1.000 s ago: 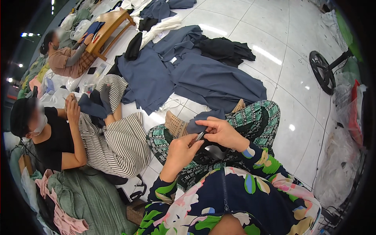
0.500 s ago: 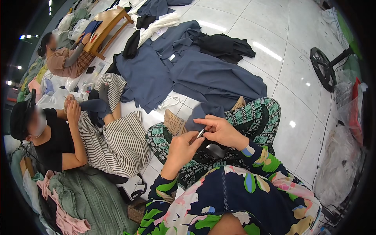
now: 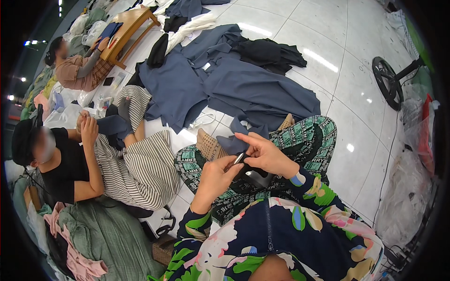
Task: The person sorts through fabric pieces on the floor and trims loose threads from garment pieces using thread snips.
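Item: a small piece of blue-grey cloth (image 3: 233,142), soft and folded into loose creases, with pointed corners standing up at its far edge. It is held over the lap, above the patterned green trousers (image 3: 300,140), just left of the right hand (image 3: 265,154) and beyond the left hand (image 3: 216,175).

Right hand: curled, with forefinger and thumb pinched on the near edge of the cloth.

Left hand: closed around a small metal tool (image 3: 238,159), slim and silver-tipped, whose point is set against the cloth between the two hands. Its exact kind cannot be told.

Below the hands a dark, glossy object (image 3: 255,178) is seen resting on the lap.

Surroundings: large sheets of the same blue-grey fabric (image 3: 243,86) are spread on the white tiled floor (image 3: 356,93) farther off. To the left a seated person in a striped skirt (image 3: 140,164) is seen handling dark cloth.
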`<state>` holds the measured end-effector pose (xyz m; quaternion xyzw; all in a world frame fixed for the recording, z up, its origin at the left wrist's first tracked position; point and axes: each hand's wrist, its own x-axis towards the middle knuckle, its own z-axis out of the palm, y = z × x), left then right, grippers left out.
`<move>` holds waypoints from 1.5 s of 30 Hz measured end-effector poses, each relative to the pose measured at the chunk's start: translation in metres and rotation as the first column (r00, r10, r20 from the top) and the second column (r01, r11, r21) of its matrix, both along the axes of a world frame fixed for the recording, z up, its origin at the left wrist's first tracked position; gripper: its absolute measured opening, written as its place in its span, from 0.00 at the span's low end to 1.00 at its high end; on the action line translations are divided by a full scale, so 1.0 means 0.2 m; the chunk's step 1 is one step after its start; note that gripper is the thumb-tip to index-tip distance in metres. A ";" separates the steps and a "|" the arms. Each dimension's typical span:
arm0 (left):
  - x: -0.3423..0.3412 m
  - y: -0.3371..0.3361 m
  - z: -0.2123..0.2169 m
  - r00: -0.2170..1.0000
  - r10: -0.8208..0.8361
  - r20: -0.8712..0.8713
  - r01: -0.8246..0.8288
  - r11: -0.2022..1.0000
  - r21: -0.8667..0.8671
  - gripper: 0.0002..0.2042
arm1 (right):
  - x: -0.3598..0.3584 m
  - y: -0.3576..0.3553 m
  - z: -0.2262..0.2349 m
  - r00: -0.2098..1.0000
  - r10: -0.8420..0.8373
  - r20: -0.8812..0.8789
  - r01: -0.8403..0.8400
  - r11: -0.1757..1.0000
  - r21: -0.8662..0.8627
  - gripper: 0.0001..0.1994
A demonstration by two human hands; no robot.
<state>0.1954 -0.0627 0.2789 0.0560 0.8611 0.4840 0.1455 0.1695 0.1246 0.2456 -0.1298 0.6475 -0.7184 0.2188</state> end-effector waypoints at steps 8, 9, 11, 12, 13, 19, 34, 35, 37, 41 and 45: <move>0.00 0.00 -0.03 1.000 -0.016 0.002 0.016 0.999 -0.033 0.12 | 0.01 0.00 -0.01 0.999 0.010 -0.051 -0.007 0.998 0.058 0.33; 0.00 0.00 -0.03 1.000 -0.019 -0.007 0.018 0.999 -0.041 0.12 | 0.01 0.00 -0.01 0.999 0.012 -0.050 -0.009 0.998 0.058 0.33; 0.01 0.01 -0.03 1.000 -0.022 -0.013 0.021 0.999 -0.043 0.12 | 0.01 0.00 0.00 0.996 0.039 -0.078 -0.033 0.997 0.075 0.33; 0.01 0.01 -0.03 1.000 -0.025 -0.018 0.024 0.999 -0.046 0.12 | 0.01 0.00 0.00 0.996 0.039 -0.078 -0.033 0.997 0.076 0.33; 0.01 0.00 -0.03 1.000 -0.022 -0.017 0.022 0.999 -0.047 0.12 | 0.01 0.00 0.00 0.997 0.048 -0.066 -0.043 0.996 0.073 0.33; 0.00 -0.02 -0.01 1.000 -0.020 0.008 0.020 0.999 -0.027 0.12 | 0.01 0.00 -0.02 0.999 0.020 -0.037 -0.018 0.999 0.042 0.36; 0.01 -0.01 -0.01 1.000 -0.014 -0.020 0.013 0.999 -0.040 0.12 | 0.01 0.00 0.03 0.996 0.047 -0.074 -0.039 0.994 0.104 0.36; 0.00 -0.01 -0.01 1.000 -0.023 -0.007 0.023 0.998 -0.052 0.13 | 0.00 0.00 0.03 0.996 0.060 -0.071 -0.052 0.992 0.117 0.36; 0.00 -0.01 -0.02 0.999 -0.031 0.006 0.032 0.997 -0.065 0.13 | 0.00 0.00 0.04 0.994 0.069 -0.089 -0.057 0.990 0.126 0.36; 0.00 -0.01 -0.01 0.998 -0.063 -0.024 0.061 0.994 -0.090 0.13 | 0.00 0.00 0.05 0.989 0.093 -0.111 -0.079 0.989 0.126 0.37; 0.00 -0.02 0.00 0.999 -0.052 0.010 0.053 0.999 -0.010 0.12 | 0.00 0.01 0.03 0.996 0.064 -0.068 -0.058 0.995 0.083 0.39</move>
